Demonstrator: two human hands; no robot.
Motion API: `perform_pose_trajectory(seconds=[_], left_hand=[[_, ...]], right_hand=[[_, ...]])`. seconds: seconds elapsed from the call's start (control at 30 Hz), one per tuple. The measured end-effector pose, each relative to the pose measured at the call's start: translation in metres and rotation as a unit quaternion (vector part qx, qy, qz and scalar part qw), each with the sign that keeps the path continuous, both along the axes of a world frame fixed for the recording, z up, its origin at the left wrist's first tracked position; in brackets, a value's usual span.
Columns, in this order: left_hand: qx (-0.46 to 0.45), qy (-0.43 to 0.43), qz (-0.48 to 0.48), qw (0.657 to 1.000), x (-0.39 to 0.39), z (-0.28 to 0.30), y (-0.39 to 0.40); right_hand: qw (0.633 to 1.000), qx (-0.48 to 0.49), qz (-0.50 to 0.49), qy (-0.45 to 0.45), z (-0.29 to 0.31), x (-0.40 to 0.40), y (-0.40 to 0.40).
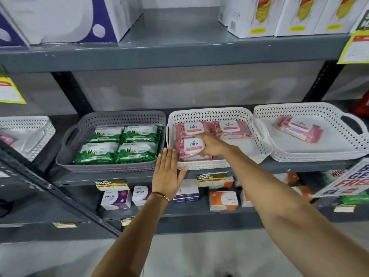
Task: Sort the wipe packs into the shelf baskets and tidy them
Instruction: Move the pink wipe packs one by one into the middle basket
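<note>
Nearest: left hand (166,172), flat and fully open, fingers together, palm against the front left corner of the middle white perforated plastic basket (257,136), gripping nothing, apparently bracing it. Just beyond: right hand (212,144), reaching over the basket's front rim, fingers spread loosely over the right edge of the front pink wipe pack with a white flip lid (191,147); touching and pressing rather than closed around it, though whether any finger hooks under cannot be told. Behind that pack, two more pink packs (229,127) side by side along the back wall of the same basket; front right quarter bare.

To the left, touching the white basket: grey perforated plastic basket (111,118) with four green aloe-print wipe packs (117,143) laid in a neat two-by-two block. Looks finished.

To the right: second white perforated basket with a side handle (311,110), holding a single pink pack (299,128), lying askew and well apart from the walls.

Judged progress: more than halfway. Green sorted and squared. Left to do, probably: squaring the front pink pack, bringing the stray pink pack over into the bare quarter or straightening it where it lies.
</note>
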State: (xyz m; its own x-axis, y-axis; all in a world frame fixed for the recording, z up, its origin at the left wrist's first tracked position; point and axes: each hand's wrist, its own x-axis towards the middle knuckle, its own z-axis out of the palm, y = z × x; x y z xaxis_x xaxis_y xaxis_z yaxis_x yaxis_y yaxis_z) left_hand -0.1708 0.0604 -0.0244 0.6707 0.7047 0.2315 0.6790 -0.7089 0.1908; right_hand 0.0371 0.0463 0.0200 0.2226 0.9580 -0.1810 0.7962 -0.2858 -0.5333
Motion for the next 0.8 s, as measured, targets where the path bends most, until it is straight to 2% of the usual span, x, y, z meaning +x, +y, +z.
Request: perform_pose_trajectory(seconds=[0.07,0.17,0.3,0.53,0.8], left_hand=[[0.008,-0.003,-0.005,1.000,0.001,0.000,0.000],[0.018,-0.002,-0.013,1.000,0.011,0.001,-0.002],[0.017,0.007,-0.046,0.999,0.045,0.002,-0.013],[0.022,-0.007,-0.105,0.994,0.119,0.008,-0.056],[-0.016,-0.002,-0.125,0.992,0.228,0.013,-0.105]], right_hand=[[1.000,0.001,0.003,-0.004,0.000,0.001,-0.001],[0.998,0.020,-0.035,0.057,0.004,0.008,-0.007],[0.980,0.125,-0.128,0.091,0.018,0.035,-0.025],[0.938,0.197,-0.285,-0.026,0.024,0.113,-0.086],[0.928,0.102,-0.347,-0.091,0.014,0.223,-0.148]])
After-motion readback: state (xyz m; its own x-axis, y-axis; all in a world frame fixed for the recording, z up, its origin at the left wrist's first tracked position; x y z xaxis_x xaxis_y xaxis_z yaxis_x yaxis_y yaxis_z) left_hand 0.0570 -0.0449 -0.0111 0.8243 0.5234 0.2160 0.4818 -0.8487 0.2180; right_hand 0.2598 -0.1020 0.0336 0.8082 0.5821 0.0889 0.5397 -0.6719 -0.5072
